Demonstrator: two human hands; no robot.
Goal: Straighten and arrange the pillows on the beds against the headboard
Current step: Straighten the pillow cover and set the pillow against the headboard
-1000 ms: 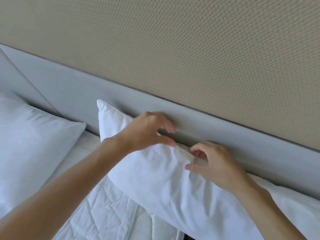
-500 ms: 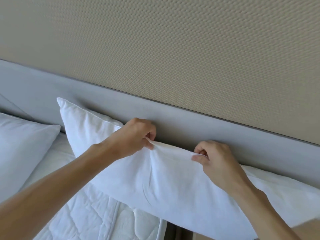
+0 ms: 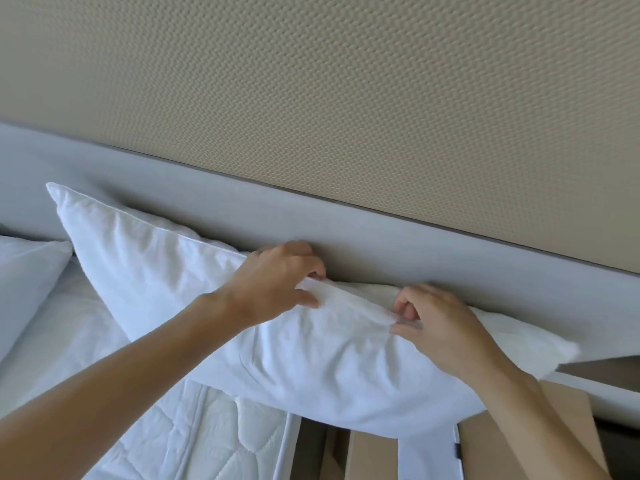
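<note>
Pillow: the white pillow (image 3: 214, 306) fills the centre of the frame, lying slantwise from a pointed corner at middle left down to a corner at lower right. Its upper edge leans on the headboard; its lower right part overhangs the edge of the bed.
Pillow fabric: a fold of the cover is drawn taut along the top edge between the two hands, with creases spreading below it.
Left hand: the left hand (image 3: 277, 282) reaches in from the lower left and sits at the centre of the frame; its thumb and curled fingers pinch the pillow's top edge, right against the headboard.
Right hand: the right hand (image 3: 440, 323) comes in from the lower right and pinches the same top edge just right of centre, fingers curled over the fabric, thumb beneath the fold.
Second pillow: another white pillow (image 3: 24, 282) lies at the left edge of the frame, just beside the first one's left corner; whether they touch cannot be told.
Bed: the bed (image 3: 156, 441) shows a white quilted cover at lower left, under both pillows.
Headboard: the grey padded headboard (image 3: 450, 268) runs as a slanting band across the middle of the frame, from middle left to right.
Wall: a beige textured wall (image 3: 346, 98) takes up the whole upper half.
Lower right: tan panels (image 3: 367, 455) show beside the bed, under the overhanging pillow; what they are is unclear.
</note>
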